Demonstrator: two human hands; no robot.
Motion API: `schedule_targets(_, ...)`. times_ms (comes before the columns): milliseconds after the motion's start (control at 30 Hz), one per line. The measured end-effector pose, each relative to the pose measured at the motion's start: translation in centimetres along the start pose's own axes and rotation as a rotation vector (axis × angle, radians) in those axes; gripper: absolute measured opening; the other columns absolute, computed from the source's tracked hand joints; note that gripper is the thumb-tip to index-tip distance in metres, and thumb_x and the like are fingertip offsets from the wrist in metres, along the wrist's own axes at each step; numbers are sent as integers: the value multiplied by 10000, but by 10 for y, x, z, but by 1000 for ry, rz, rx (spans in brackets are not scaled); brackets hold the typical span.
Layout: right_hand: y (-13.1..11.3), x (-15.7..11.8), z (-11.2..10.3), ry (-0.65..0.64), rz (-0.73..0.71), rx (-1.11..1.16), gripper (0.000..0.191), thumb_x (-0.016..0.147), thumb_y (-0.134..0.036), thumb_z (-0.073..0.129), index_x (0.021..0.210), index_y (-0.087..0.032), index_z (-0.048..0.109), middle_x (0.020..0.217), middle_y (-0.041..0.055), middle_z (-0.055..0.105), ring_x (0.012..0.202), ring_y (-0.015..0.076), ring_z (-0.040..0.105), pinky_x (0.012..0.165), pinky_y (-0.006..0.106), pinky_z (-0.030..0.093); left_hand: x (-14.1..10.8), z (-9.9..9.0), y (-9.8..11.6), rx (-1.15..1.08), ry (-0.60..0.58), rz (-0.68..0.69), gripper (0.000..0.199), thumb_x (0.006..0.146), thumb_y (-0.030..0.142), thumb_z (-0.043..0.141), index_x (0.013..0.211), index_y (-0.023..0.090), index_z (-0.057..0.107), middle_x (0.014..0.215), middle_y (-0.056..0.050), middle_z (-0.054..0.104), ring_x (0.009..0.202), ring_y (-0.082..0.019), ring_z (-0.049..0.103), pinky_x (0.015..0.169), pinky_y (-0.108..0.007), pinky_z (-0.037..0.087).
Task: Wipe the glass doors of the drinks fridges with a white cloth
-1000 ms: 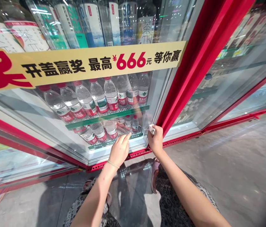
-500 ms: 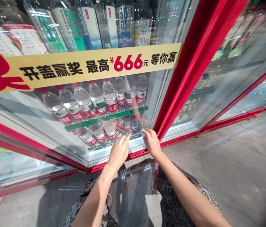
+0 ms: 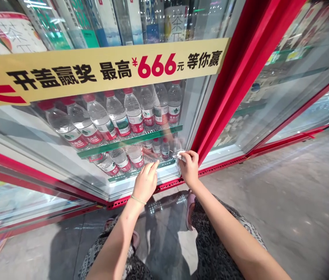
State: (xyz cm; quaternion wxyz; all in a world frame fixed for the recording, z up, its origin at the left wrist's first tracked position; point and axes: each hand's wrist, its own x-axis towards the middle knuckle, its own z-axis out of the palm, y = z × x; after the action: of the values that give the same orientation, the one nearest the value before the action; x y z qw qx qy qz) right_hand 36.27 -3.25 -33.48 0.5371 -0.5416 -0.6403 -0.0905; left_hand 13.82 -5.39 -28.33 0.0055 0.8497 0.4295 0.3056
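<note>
Right grip (image 3: 190, 167) shifted; white wad (image 3: 180, 155) pinched, protruding leftward

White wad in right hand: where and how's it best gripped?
Probably by its near edge, from the right, as the right hand does: the white wad is small and crumpled, suiting a fingertip pinch, and its far side faces the glass pane.

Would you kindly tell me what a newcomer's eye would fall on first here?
Probably the yellow banner with its red 666, running across the glass door. Below it, red-capped bottles line a shelf behind the glass. Near the door's bottom, the right hand holds something white.
</note>
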Motion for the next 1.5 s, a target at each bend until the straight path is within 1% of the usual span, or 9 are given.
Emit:
schedule_targets(200, -11, -5, 9, -138, -95, 28, 301, 924, -138, 543, 1167, -275, 657, 1125, 75, 617, 1081, 220, 604, 944, 390, 557, -1, 0, 1, 29, -31, -1, 489, 994, 126, 414, 1478, 177, 464, 1262, -129, 647, 1134, -252, 622, 978, -422, 566)
schedule_targets(333, -18, -4, 14, -85, -68, 17, 350, 917, -111, 531, 1219, -257, 633, 1140, 102, 602, 1098, 247, 580, 944, 434, 543, -3, -1, 1, 52, -29, 1, 491, 990, 114, 416, 1474, 177, 463, 1248, -125, 650, 1120, -248, 624, 972, -412, 566)
schedule_targets(500, -27, 0, 15, -153, -138, 52, 340, 917, -104, 553, 1195, -277, 645, 1123, 74, 628, 1069, 221, 592, 933, 377, 539, -6, -5, -4, 54, -37, -10, 514, 982, 103, 413, 1485, 206, 453, 1251, -116, 644, 1128, -239, 621, 984, -412, 557)
schedule_targets(633, -30, 3, 14, -79, -122, 11, 317, 925, -110, 551, 1199, -246, 634, 1138, 104, 614, 1080, 239, 569, 930, 408, 530, -8, -8, -7, 45, -27, -26, 517, 989, 116, 411, 1493, 221, 451, 1251, -111, 641, 1135, -238, 618, 999, -412, 550)
schedule_targets(800, -38, -1, 19, -171, -198, 3, 274, 946, -119, 533, 1160, -258, 633, 1104, 85, 639, 1041, 222, 578, 895, 380, 547, -10, -11, -10, 34, -35, -29, 525, 993, 123, 397, 1505, 228, 442, 1260, -117, 640, 1139, -238, 618, 1000, -421, 553)
schedule_targets(967, -44, -2, 27, -96, -176, -44, 277, 949, -129, 523, 1176, -258, 617, 1087, 92, 624, 1029, 234, 578, 886, 418, 547, -16, -16, -17, 41, -22, -55, 515, 1002, 129, 388, 1500, 237, 456, 1252, -112, 644, 1133, -231, 620, 993, -410, 557)
schedule_targets(1133, -53, -5, 31, -198, -268, 21, 272, 935, -101, 548, 1138, -252, 649, 1087, 82, 656, 1017, 220, 583, 889, 376, 542, -25, -23, -26, 72, -20, -57, 509, 996, 114, 393, 1481, 242, 479, 1253, -101, 649, 1139, -224, 619, 1011, -397, 547)
schedule_targets(1300, -55, -5, 35, -134, -216, 26, 295, 930, -96, 537, 1172, -231, 639, 1096, 105, 638, 1050, 245, 560, 899, 414, 518, -34, -32, -35, 97, -16, -70, 499, 1002, 115, 391, 1477, 233, 488, 1236, -98, 657, 1122, -221, 629, 990, -384, 552)
schedule_targets(1500, -62, -5, 36, -180, -248, 32, 282, 947, -118, 538, 1178, -254, 625, 1114, 95, 640, 1040, 235, 572, 887, 403, 531, -39, -41, -40, 103, -24, -72, 508, 998, 115, 384, 1484, 229, 477, 1239, -103, 656, 1121, -226, 623, 992, -401, 553)
